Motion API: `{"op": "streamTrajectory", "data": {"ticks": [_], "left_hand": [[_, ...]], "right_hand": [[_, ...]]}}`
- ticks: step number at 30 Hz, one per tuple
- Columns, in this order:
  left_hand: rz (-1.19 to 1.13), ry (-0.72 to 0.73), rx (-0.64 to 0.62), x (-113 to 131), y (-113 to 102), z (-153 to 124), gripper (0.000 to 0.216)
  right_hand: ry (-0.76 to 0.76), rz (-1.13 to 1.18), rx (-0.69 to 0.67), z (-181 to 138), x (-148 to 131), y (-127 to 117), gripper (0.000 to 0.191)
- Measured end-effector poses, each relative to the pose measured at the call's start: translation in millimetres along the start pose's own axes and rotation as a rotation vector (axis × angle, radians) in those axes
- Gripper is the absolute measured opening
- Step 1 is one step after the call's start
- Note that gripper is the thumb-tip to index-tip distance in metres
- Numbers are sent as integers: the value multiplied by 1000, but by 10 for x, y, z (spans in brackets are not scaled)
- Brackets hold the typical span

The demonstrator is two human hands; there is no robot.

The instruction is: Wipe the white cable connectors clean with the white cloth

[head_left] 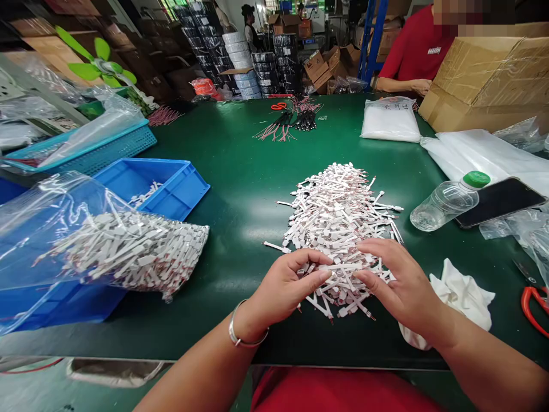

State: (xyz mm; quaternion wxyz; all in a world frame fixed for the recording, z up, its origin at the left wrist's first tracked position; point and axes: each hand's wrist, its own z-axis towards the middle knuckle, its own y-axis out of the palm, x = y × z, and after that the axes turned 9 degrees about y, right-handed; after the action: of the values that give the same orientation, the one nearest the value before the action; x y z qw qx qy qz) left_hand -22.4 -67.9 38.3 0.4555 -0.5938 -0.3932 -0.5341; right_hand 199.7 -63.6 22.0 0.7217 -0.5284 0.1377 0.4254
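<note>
A large heap of short white cables (pixel 338 212) with reddish wire ends lies on the green table in front of me. My left hand (pixel 281 286), with a bangle at its wrist, is over the near part of the heap. Its thumb and index finger close on one end of a single white cable (pixel 346 267), held level. My right hand (pixel 397 286) is at that cable's other end, thumb and index finger apart. Some of the heap behind both hands is hidden.
At left, a clear bag (pixel 141 252) of similar cables lies by a blue bin (pixel 171 186). To the right are a bottle (pixel 446 200), a phone (pixel 501 201), white cloth (pixel 465 294) and red-handled scissors (pixel 534 303). Across the table, a person in red (pixel 412 51) sits by a carton (pixel 480 80).
</note>
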Motion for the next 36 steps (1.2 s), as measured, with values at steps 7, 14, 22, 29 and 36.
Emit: {"op": "streamTrajectory", "data": {"ticks": [7,14,22,29,36], "left_hand": [[-18,-16,-75,-49,5,4,35],[-261,-199,-46,-93,89,15,44],[-507,-237,177,-110,154,54,41],[-819,-354,266,-82,51,126,25],[-950,-478,435,33,-30,183,18]], "right_hand": [[6,30,-167,-5,-54,-20,17],[124,147,-330,-24,-168,-3,28],[-164,0,-303,-89,-141,136,14],[-161,-290,-211,-79,-59,267,12],[-182,-135,-135,-37,-49,186,11]]}}
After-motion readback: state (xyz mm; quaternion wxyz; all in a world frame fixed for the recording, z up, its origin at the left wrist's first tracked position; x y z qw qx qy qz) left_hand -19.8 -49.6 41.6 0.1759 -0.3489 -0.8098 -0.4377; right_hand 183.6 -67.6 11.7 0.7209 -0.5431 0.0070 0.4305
